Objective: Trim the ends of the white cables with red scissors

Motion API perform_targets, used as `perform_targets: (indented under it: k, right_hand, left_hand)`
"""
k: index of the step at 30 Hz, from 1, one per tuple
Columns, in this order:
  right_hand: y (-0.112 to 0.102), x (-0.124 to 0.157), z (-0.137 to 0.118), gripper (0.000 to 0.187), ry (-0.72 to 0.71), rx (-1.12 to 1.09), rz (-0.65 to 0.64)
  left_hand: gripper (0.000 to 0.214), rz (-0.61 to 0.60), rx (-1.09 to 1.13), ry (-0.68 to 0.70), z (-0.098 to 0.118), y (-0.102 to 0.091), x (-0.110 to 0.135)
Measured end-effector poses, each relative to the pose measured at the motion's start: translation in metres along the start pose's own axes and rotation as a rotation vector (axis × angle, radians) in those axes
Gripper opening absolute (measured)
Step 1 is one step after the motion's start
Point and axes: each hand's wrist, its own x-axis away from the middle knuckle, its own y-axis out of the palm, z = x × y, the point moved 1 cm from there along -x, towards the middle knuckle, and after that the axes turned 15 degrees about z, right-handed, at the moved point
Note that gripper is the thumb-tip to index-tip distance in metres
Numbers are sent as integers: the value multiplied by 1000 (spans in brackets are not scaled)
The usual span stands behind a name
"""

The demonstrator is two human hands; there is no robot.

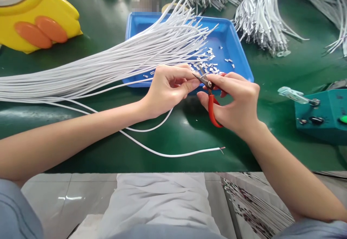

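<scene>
My left hand [172,89] is closed in a pinch on a white cable [151,129], which hangs in a loop below the wrist. Fingers of my right hand [233,100] are wrapped round red-handled scissors [213,111]. The dark blades point left and meet the pinching fingertips; the cable's tip is too small to make out there. Just behind both hands stands a blue tray [242,64] with small silvery pieces [208,65] scattered in it. Across its left part lies a thick bundle of white cables [114,64]. One loose cable [173,155] ends nearer me with bare strands showing.
More cable bundles with metal ends [264,26] lie at the back right. A green box with a clip [311,112] stands at the right. At the back left is a yellow plastic object [58,9]. The green table's front edge [162,170] runs before my lap.
</scene>
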Motion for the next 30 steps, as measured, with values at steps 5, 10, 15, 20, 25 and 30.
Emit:
perform_targets:
  k: [5, 10, 15, 20, 25, 30]
  right_hand:
    - [-2, 1, -4, 27, 86, 7, -83]
    - [0, 0, 1, 28, 157, -2, -88]
    - [-3, -5, 8, 21, 352, 75, 60]
    - [-5, -11, 5, 19, 470, -238, 238]
    - [-4, -10, 5, 24, 561, -526, 159]
    - [-4, -7, 1, 20, 571, -649, 19]
  left_hand:
    - [7, -17, -24, 0, -1, -1, 0]
    - [10, -13, -23, -108, 3, -1, -3]
    - [18, 127, 53, -279, 5, -1, -9]
    - [18, 123, 31, -229, 8, 3, -2]
    - [23, 17, 48, -281, 14, 7, 7]
    - [16, -90, 73, -375, 17, 10, 12]
